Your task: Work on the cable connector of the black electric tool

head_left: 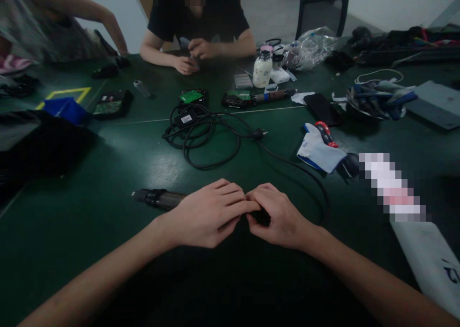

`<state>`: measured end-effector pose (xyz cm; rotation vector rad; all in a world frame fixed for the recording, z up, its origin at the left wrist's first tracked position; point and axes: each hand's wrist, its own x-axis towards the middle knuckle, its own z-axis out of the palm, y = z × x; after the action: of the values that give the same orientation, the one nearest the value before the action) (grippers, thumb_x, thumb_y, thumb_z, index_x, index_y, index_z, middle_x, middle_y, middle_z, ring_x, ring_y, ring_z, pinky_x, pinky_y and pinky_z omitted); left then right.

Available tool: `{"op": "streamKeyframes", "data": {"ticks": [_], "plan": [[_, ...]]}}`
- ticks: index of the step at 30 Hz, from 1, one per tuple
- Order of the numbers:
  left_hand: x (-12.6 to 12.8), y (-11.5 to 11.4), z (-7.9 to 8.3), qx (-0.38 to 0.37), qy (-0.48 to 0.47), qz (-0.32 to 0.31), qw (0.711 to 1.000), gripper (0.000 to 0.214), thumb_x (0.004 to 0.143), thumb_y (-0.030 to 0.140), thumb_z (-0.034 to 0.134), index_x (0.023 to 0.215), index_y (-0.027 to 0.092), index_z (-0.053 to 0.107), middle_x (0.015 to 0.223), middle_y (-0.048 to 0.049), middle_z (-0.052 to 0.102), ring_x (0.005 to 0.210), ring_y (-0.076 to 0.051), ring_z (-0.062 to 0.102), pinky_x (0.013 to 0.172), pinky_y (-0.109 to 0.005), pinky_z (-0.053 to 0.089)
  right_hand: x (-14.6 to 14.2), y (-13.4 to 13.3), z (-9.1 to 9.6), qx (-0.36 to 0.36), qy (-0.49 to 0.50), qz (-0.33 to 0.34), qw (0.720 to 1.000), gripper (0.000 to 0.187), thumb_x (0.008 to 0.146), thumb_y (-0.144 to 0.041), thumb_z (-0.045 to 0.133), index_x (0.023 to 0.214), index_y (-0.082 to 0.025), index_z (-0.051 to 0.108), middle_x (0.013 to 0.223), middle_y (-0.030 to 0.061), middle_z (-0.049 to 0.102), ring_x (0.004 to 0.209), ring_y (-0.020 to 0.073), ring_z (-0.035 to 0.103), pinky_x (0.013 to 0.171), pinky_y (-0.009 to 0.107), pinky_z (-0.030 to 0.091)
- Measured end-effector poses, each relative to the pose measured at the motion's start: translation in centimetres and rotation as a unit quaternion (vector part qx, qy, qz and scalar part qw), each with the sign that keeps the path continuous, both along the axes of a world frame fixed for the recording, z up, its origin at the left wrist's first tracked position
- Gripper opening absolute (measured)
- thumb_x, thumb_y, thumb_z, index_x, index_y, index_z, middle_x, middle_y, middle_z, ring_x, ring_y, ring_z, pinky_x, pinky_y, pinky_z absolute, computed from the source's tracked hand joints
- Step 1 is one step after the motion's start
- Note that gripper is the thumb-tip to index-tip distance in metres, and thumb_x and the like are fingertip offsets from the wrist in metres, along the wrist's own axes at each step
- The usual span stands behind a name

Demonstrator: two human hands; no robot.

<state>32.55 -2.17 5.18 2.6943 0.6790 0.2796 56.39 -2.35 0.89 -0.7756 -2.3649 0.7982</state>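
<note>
For steady handling, both hands are probably best kept level, with the right hand (276, 217) bracing while the left hand (212, 214) is guiding. The right is curling thumb and fingers around a dark piece (265, 216) toward the worktop's (108, 166) near edge; the left is reaching fingers across, its own hold hidden. A dark tool (163, 199) is pointing toward the left edge
</note>
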Motion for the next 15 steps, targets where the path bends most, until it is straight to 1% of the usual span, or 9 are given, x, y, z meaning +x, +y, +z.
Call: {"op": "streamKeyframes", "data": {"ticks": [2,5,8,10,12,15], "plan": [[-0.02,0.01,-0.16,0.011,0.002,0.002,1.0,0.041,0.1,0.022,0.058,0.141,0.025,0.054,0.126,-0.0041,0.068,0.115,-0.022,0.06,0.103,-0.041,0.043,-0.01,-0.02,0.0,0.001,0.002,-0.001,1.0,0.014,0.09,-0.013,0.062,0.1,-0.02,0.056,0.095,0.0039,0.066,0.088,0.0218,0.063,0.094,0.045,0.047],[-0.04,-0.08,-0.67,0.043,0.008,0.011,0.999,0.036,0.105,0.026,0.054,0.141,0.025,0.054,0.124,-0.0044,0.068,0.112,-0.022,0.06,0.1,-0.041,0.043,-0.02,-0.03,0.0,0.0,0.003,-0.003,1.0,0.016,0.09,-0.012,0.062,0.103,-0.02,0.057,0.096,0.0045,0.067,0.089,0.0222,0.064,0.094,0.045,0.047],[-0.02,-0.16,-0.92,0.054,0.018,0.019,0.998,0.033,0.106,0.028,0.054,0.139,0.025,0.055,0.123,-0.0042,0.068,0.111,-0.023,0.06,0.097,-0.041,0.043,0.0,-0.02,0.0,-0.003,0.007,-0.002,1.0,0.017,0.09,-0.012,0.063,0.104,-0.02,0.058,0.096,0.0046,0.067,0.088,0.0223,0.064,0.094,0.045,0.047],[0.01,-0.14,-0.76,0.046,0.015,0.02,0.999,0.035,0.104,0.03,0.057,0.139,0.025,0.055,0.123,-0.0043,0.068,0.111,-0.023,0.06,0.097,-0.041,0.043,0.03,0.0,-0.01,-0.006,0.009,-0.002,1.0,0.016,0.089,-0.013,0.063,0.103,-0.02,0.058,0.095,0.0042,0.067,0.087,0.022,0.063,0.093,0.045,0.047],[0.04,-0.08,-0.43,0.022,0.004,0.015,1.0,0.039,0.101,0.031,0.061,0.138,0.025,0.055,0.126,-0.0048,0.068,0.115,-0.023,0.06,0.101,-0.041,0.043,0.05,0.0,-0.01,-0.007,0.009,-0.003,1.0,0.014,0.09,-0.014,0.063,0.1,-0.02,0.057,0.094,0.0037,0.066,0.086,0.0216,0.063,0.093,0.044,0.047],[0.05,0.03,-0.01,-0.013,-0.007,0.005,1.0,0.044,0.096,0.024,0.063,0.14,0.024,0.055,0.129,-0.0048,0.067,0.119,-0.023,0.06,0.106,-0.04,0.043,0.07,-0.01,-0.02,-0.003,0.008,-0.002,1.0,0.012,0.091,-0.014,0.062,0.1,-0.02,0.057,0.094,0.0038,0.066,0.087,0.0217,0.063,0.093,0.044,0.047]]}}
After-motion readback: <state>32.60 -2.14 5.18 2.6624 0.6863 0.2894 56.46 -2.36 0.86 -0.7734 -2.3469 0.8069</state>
